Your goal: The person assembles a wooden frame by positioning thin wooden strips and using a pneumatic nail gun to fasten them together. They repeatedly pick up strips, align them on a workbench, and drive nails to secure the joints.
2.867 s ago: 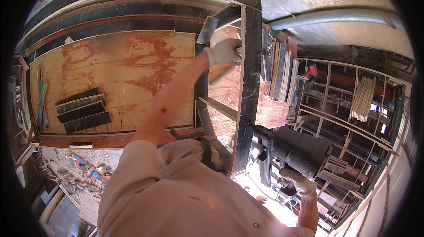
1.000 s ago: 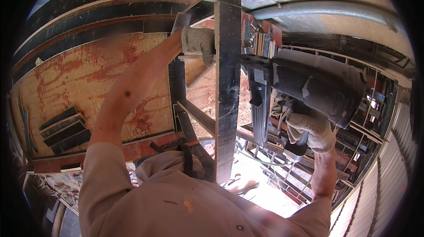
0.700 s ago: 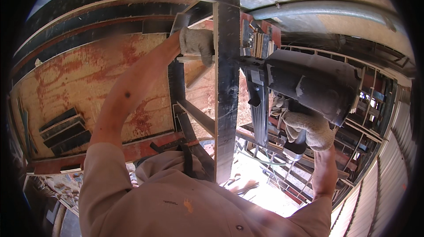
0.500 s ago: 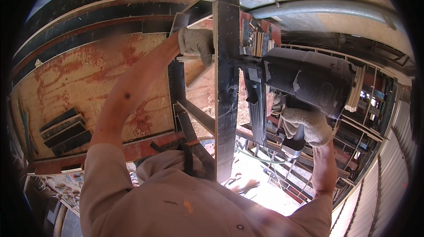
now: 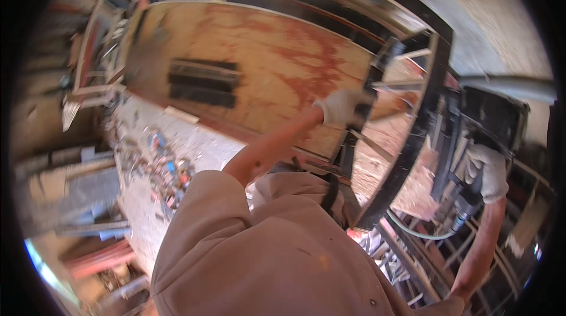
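My right hand [image 5: 486, 173], in a pale work glove, is wrapped round the handle of a black pneumatic nail gun [image 5: 494, 117]. The gun sits just right of the dark outer beam [image 5: 407, 148] of a wooden frame; whether its nose touches the wood I cannot tell. A green air hose [image 5: 421, 233] curves below the handle. My left hand [image 5: 342, 108], gloved too, is at the frame's dark inner bar [image 5: 370, 89]. Motion blurs its fingers, so their grip does not show.
Stained plywood [image 5: 265, 56] spans the frame's middle, with several short dark wood pieces [image 5: 203, 83] on it. Scraps [image 5: 168, 168] litter the floor at left, near stacked boards [image 5: 88, 189]. A wall and a pipe [image 5: 519, 87] stand behind the gun.
The view has swung left, so the frame appears farther right. My left hand has left the outer beam's side for the inner bar. My right hand still holds the nail gun.
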Demonstrator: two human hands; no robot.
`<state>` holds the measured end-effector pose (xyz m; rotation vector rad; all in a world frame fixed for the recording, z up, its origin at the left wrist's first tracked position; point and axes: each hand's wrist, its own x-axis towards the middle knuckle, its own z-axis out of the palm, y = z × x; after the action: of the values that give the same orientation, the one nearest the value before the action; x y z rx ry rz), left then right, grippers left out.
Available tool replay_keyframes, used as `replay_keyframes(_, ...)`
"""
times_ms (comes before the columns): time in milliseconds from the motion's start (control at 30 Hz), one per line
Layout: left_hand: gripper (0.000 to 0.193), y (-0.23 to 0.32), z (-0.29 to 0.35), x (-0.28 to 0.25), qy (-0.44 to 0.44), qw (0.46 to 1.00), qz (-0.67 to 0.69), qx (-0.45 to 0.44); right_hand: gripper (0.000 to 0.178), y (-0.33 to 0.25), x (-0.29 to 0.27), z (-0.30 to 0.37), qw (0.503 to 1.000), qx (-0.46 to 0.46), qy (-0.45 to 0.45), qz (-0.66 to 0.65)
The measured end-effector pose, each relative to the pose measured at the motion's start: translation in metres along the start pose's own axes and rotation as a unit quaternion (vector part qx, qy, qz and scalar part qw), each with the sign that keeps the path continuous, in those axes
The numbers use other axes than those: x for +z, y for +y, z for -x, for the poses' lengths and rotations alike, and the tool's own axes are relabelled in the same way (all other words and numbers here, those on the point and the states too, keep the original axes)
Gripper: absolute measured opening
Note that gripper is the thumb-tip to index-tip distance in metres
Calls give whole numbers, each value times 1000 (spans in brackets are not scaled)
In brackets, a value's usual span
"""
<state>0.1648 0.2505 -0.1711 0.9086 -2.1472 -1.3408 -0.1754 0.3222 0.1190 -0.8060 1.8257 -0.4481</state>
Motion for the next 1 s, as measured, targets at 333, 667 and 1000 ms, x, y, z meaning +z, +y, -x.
replay_keyframes(333, 26, -110, 254, 48, -208, 940, -228, -147, 30, 18, 1, -9, 996, -80, 24, 44)
replay_keyframes(667, 40, -177, 279, -175, 5, 848, -420, -322, 22, -34, 59, 35, 993, 41, 111, 3)
replay_keyframes(1000, 41, -225, 292, -201, -210, 825, -489, -192, 29, -75, 106, 46, 982, 96, 162, -24)
